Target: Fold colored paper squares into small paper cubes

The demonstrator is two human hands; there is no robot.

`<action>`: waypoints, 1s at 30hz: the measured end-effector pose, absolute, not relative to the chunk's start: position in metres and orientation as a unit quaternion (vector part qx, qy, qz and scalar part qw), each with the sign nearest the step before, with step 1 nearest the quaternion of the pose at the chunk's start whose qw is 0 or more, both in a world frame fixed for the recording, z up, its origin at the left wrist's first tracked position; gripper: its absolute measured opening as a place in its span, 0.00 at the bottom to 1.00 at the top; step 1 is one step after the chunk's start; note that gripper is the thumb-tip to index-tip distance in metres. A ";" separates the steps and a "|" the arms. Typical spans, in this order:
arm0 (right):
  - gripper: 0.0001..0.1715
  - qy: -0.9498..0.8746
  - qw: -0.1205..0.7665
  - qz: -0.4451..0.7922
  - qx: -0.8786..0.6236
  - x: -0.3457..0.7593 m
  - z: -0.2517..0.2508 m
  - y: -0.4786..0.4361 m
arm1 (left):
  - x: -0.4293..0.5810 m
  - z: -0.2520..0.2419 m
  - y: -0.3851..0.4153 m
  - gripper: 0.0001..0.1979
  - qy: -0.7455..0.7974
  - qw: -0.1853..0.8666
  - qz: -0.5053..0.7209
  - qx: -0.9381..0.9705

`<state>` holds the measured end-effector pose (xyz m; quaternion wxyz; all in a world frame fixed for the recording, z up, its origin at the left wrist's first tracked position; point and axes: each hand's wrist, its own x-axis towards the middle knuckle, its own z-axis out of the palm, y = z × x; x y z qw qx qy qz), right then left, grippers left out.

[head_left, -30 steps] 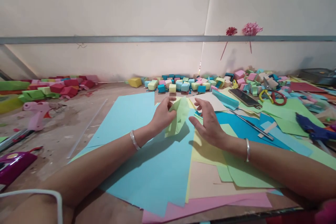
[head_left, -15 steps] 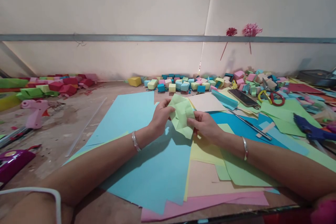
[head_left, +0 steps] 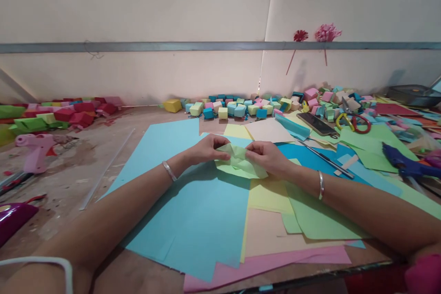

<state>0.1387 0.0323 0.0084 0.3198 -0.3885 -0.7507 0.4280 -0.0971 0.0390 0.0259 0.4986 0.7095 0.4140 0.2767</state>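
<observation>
A creased piece of light green paper [head_left: 239, 165] is held between my two hands, just above the sheets on the table. My left hand [head_left: 210, 149] pinches its left side, thumb on the near face. On the opposite side, my right hand [head_left: 263, 154] grips it with thumb and fingers closed. Folds and raised flaps show in the middle of the paper. Below it lie a large light blue sheet [head_left: 193, 220] and a yellow sheet [head_left: 270, 197]. The fingers behind the paper are partly hidden.
Several small paper cubes [head_left: 223, 113] line the back, with red and green ones [head_left: 82, 119] at left. A pink glue gun [head_left: 36, 149] stands left. To the right are a phone [head_left: 316, 125], scissors [head_left: 361, 125], a pen [head_left: 325, 160] and a blue glue gun [head_left: 406, 163].
The green paper has tipped from facing me upright to lying flatter. Both hands have shifted their hold toward its upper edges, and my view has moved slightly.
</observation>
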 end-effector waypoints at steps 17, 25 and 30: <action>0.09 -0.880 0.276 0.173 -0.346 0.143 0.002 0.038 | -0.084 0.019 0.033 0.06 0.397 0.250 0.244 0.849; 0.15 -0.937 0.174 0.006 -0.302 0.147 0.004 0.046 | -0.090 0.020 0.035 0.15 0.327 0.171 0.197 0.908; 0.18 -0.947 0.084 -0.031 -0.308 0.147 0.015 0.043 | -0.092 0.022 0.035 0.22 0.309 0.154 0.179 0.921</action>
